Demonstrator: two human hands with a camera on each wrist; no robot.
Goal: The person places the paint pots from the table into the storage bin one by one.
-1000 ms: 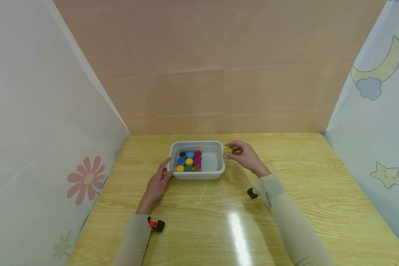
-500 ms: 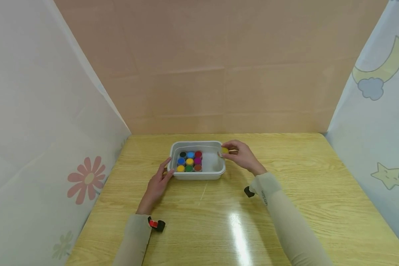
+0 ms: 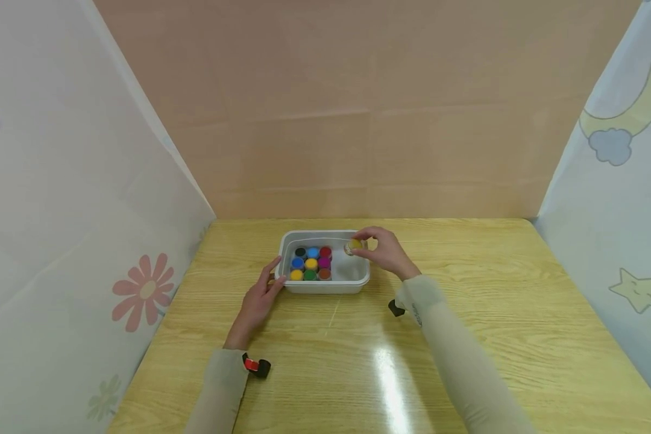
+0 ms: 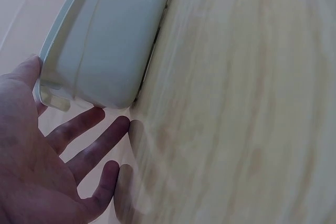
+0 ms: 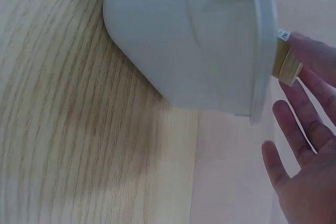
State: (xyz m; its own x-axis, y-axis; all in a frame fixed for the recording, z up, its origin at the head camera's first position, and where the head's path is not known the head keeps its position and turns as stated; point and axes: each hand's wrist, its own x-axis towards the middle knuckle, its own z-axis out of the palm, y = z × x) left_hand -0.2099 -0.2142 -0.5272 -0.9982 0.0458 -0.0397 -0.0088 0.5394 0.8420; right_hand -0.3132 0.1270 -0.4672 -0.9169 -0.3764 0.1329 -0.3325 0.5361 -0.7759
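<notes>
Nine jars (image 3: 311,263) sit in the tub (image 3: 358,281), L side. Your right hand (image 3: 382,250) has brought the yellow jar (image 3: 354,246) from outside the rim to over the free R side, pinched in fingertips. Left hand (image 3: 257,299) stays relaxed, fingers flat on the tub's corner on the bench (image 3: 466,265). Sleeve print unreadable; no other writing.

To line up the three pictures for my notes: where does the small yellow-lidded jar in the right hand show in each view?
Head: yellow-lidded jar pinched by the right hand over the white tub's far right corner.
Left wrist: not in it; only the tub's outer wall and the left hand.
Right wrist: at the right edge, just past the tub's rim.
Shared landmark: the white tub.
</notes>
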